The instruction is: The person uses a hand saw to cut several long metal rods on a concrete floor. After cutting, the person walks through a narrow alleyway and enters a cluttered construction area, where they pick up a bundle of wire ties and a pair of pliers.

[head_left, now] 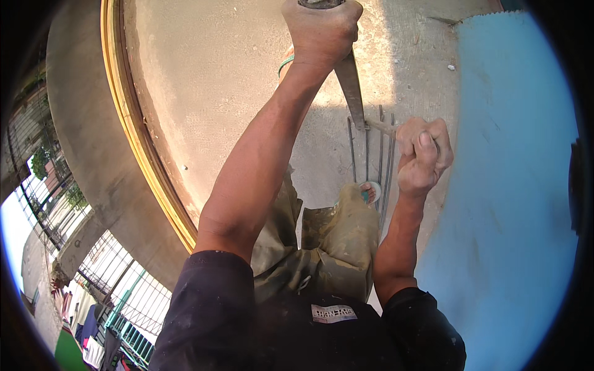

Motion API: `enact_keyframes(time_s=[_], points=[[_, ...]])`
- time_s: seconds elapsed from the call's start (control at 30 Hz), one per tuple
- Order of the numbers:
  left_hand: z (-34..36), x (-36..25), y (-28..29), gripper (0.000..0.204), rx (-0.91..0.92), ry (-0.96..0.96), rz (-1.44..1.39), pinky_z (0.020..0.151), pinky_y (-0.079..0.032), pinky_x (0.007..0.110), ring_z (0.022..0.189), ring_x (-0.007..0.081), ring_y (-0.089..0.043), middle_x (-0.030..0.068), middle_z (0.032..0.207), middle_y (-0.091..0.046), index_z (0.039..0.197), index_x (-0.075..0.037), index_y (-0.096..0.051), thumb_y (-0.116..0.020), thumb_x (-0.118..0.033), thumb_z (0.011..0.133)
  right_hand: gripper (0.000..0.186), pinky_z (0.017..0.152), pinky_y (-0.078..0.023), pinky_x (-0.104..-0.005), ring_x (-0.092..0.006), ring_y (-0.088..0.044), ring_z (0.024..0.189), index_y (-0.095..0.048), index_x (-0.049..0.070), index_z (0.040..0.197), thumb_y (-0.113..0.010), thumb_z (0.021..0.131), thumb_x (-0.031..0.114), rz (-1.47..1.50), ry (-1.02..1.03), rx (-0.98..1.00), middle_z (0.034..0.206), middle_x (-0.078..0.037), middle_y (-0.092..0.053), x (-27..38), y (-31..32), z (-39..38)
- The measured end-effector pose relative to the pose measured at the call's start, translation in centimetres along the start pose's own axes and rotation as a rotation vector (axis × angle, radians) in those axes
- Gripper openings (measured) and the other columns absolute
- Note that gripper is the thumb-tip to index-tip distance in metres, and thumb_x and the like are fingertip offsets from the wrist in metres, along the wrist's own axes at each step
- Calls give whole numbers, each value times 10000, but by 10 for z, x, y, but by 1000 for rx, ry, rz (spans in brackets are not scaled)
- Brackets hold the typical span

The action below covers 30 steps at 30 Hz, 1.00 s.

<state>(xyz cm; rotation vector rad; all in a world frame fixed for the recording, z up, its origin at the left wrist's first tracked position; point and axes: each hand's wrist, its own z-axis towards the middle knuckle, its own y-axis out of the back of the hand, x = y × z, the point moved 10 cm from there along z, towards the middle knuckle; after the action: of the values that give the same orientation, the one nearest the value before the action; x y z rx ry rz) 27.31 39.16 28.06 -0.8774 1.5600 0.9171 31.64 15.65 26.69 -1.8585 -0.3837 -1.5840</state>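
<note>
Dark shirt (266,331) is fronting rods (367,154) and a blue panel (501,161). Clamped in the left hand (323,34), a tapered blade (350,83) is pointing lengthwise down-frame, its tip near the stick (383,128) the right hand (424,154) is clasping.

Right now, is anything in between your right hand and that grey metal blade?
Only the thin brownish stick in the right hand, reaching to the tip of the tapering grey metal blade in the left hand. Nothing else visible stands between; the thin dark metal rods seem to lie lower, on the pale concrete floor.
</note>
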Motion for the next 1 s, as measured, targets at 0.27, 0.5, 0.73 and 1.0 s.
enact_keyframes(time_s=[0.27,0.5,0.73,1.0], points=[[8,22,43,222,-3,21,3,406,-389,260,447,56,-445,-2,498,-462,593,-54,-421,-630,-14,653,222,750,-376,-406,-193,-444,686,-420,67,764,-448,907,235,-63,-211,195,674,-56,-462,23,-2,-62],[18,48,28,218,57,140,-34,472,-382,251,500,62,-415,-9,537,-464,628,-48,-437,-652,-27,660,156,747,-507,-356,-186,-521,742,-534,-31,883,-489,889,118,-489,-1370,353,791,-109,-580,8,-6,-26],[14,32,35,274,70,110,-35,471,-375,245,504,67,-395,9,537,-420,630,-56,-389,-651,12,668,239,546,-525,-451,-333,-668,655,-588,-136,950,-544,785,33,-1023,-1859,638,770,-228,-624,-57,29,-70],[-31,-10,38,316,65,-72,26,458,-383,254,459,112,-413,51,556,-460,664,-82,-362,-643,62,665,322,772,-510,-495,-435,-644,902,-573,-102,992,-591,770,130,-1299,-1400,588,948,-326,-632,-45,56,-138]])
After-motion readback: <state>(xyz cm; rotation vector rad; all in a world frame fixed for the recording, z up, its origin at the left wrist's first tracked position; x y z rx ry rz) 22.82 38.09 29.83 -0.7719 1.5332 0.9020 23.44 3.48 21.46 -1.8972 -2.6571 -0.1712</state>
